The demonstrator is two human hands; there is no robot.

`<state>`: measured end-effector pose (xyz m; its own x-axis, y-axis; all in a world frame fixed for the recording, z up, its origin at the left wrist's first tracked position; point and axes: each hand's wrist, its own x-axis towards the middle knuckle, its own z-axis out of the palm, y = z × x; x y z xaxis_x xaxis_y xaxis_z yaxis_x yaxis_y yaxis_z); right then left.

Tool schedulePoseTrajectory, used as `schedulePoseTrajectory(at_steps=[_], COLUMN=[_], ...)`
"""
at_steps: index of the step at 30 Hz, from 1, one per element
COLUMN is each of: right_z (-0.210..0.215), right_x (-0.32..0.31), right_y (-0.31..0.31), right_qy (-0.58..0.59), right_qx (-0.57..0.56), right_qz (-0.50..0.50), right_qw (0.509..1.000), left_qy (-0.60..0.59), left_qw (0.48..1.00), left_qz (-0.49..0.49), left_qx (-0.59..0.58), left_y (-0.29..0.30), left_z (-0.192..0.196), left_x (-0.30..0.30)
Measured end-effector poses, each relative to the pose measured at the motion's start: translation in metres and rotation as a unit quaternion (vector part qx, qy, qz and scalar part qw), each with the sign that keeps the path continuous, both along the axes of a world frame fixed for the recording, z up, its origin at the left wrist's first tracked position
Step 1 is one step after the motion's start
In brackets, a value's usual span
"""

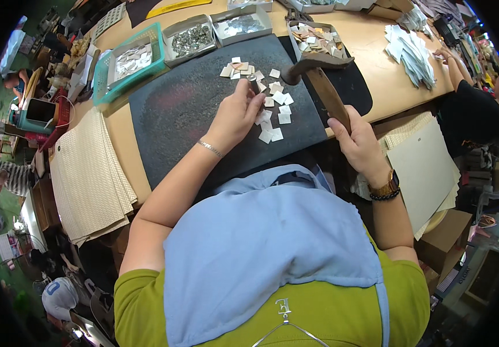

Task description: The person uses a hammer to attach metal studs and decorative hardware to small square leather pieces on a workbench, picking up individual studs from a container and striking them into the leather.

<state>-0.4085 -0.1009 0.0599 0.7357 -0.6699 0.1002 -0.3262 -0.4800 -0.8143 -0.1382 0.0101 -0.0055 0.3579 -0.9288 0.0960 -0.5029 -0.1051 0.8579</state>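
My left hand (pixel 235 114) pinches a short metal punch (pixel 254 85), held upright over small square pieces (pixel 284 118) in white and beige. These squares lie scattered on a dark, worn mat (pixel 174 121) on the table. My right hand (pixel 358 143) is wrapped round the wooden handle of a hammer (pixel 329 97). The hammer is raised, its dark metal head to the right of the punch and apart from it. My left fingers partly hide the punch and the pieces under it.
Along the back stand a teal basket (pixel 100 78) of white pieces, a box (pixel 170 56) of small metal parts and a tray (pixel 291 43) of beige pieces. Cream sheets (pixel 87 173) are stacked at left. White strips (pixel 414 55) lie at right, near another person's arm (pixel 456 69).
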Motion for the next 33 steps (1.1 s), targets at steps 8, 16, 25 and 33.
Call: schedulePoseTrajectory(at_steps=[8, 16, 25, 33], right_z=[-0.040, -0.022, -0.054, -0.080], right_x=[-0.016, -0.027, -0.042, -0.043], right_y=[-0.004, 0.013, 0.011, 0.010], right_qy=[0.109, 0.170, 0.028, 0.015], right_qx=[-0.061, -0.006, 0.136, 0.162], right_qz=[-0.032, 0.051, -0.071, -0.079], right_qw=[0.992, 0.984, 0.988, 0.984], left_qy=[0.038, -0.080, -0.178, 0.035], left_qw=[0.998, 0.996, 0.981, 0.988], left_qz=[0.002, -0.003, -0.049, -0.070], left_qx=[-0.052, -0.047, 0.061, 0.132], left_y=[-0.016, -0.042, -0.035, -0.027], left_z=[0.006, 0.001, -0.001, 0.002], left_x=[0.014, 0.020, 0.014, 0.016])
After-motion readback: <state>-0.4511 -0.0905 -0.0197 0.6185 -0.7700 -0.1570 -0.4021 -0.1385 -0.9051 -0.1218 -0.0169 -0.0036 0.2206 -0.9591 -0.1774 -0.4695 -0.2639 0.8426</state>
